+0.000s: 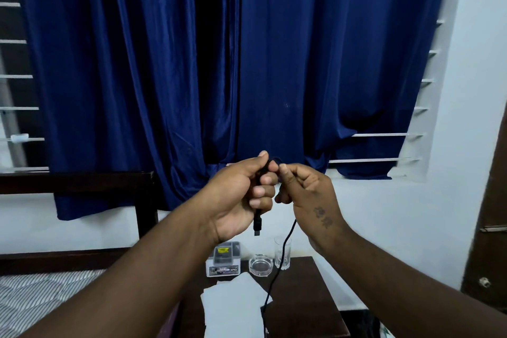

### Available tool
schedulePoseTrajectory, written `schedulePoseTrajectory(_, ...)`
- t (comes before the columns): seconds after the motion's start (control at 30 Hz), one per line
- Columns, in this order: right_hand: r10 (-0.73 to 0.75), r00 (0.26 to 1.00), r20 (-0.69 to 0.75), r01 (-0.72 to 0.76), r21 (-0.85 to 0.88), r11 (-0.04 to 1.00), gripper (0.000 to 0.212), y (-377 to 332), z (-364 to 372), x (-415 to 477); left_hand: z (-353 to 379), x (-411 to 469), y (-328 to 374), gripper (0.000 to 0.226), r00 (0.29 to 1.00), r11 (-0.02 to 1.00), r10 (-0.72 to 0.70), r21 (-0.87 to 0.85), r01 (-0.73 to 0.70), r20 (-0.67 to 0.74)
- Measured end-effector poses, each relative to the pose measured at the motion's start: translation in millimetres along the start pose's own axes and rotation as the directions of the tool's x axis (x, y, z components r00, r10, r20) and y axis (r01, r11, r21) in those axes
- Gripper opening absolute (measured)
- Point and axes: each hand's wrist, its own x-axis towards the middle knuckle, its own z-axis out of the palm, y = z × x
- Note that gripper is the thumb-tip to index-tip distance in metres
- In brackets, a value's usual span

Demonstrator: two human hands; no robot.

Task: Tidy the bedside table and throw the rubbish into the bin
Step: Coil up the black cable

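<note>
Left fingers [264,189]: curled around a black cable [285,244], plug end hanging just below the palm, centre of frame.
Right fingers [285,173]: pinching the same cable at a small loop near the left thumb.
Step in hand: likely coiling the cable, lifted above the worktop [307,299].
Next move: probably draw up the slack trailing to the lower centre and lay further loops.
Cable: thin, limp, matte.
Worktop: dark wood; carries white paper sheets [233,307], a clear faceted ashtray [261,265], a clear glass [282,254], a small printed box [223,261].
Bin: not in view.
</note>
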Motion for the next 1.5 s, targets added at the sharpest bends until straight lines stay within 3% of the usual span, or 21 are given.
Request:
schedulePoseTrajectory(0.13, 0.061, 0.998, 0.004, -0.061, 0.097, 0.993, 0.023, -1.6, 5.5, 1.6, 5.6, -1.8, -1.1, 0.027, 0.993, 0.998, 0.040, -0.052, -0.034, 0.114)
schedulePoseTrajectory(0.33, 0.102, 0.994, 0.037, -0.104, 0.052, 0.993, 0.030, 5.9, 10.9, -8.3, 0.1, 5.3, 6.3, 0.021, 0.976, 0.969, 0.212, -0.146, -0.202, 0.058)
schedulePoseTrajectory(0.43, 0.130, 0.986, 0.103, -0.132, 0.007, 0.991, 0.035, 11.8, 12.5, -18.1, -9.7, 11.2, 10.9, 0.025, 0.951, 0.948, 0.309, -0.065, -0.310, -0.024)
schedulePoseTrajectory(0.53, 0.160, 0.968, 0.191, -0.151, -0.065, 0.986, 0.026, 13.4, 12.8, -25.8, -18.1, 17.9, 8.0, 0.024, 0.923, 0.929, 0.370, 0.061, -0.365, -0.102)
schedulePoseTrajectory(0.73, 0.240, 0.890, 0.389, -0.158, -0.231, 0.960, 0.023, 7.8, 9.6, -36.1, -39.0, 29.7, -2.9, 0.025, 0.874, 0.884, 0.416, 0.335, -0.325, -0.252)
schedulePoseTrajectory(0.83, 0.211, 0.881, 0.424, -0.081, -0.304, 0.949, 0.020, 0.8, 3.7, -34.3, -48.4, 30.5, -5.6, 0.025, 0.898, 0.861, 0.367, 0.455, -0.230, -0.242)
schedulePoseTrajectory(0.97, 0.145, 0.934, 0.326, 0.018, -0.450, 0.893, 0.014, -6.2, -9.0, -17.4, -52.1, 27.3, -10.1, 0.023, 0.955, 0.841, 0.233, 0.531, -0.103, -0.185)
schedulePoseTrajectory(1.13, 0.060, 0.962, 0.265, 0.071, -0.460, 0.885, 0.008, -11.8, -22.8, 6.2, -49.7, 19.5, -11.3, 0.018, 0.998, 0.855, 0.068, 0.516, -0.048, -0.019)
schedulePoseTrajectory(1.5, -0.006, 0.968, 0.253, 0.111, -0.404, 0.908, 0.023, -12.9, -34.3, 36.6, -53.9, 10.4, -7.4, 0.019, 0.986, 0.913, -0.054, 0.407, -0.016, 0.159)
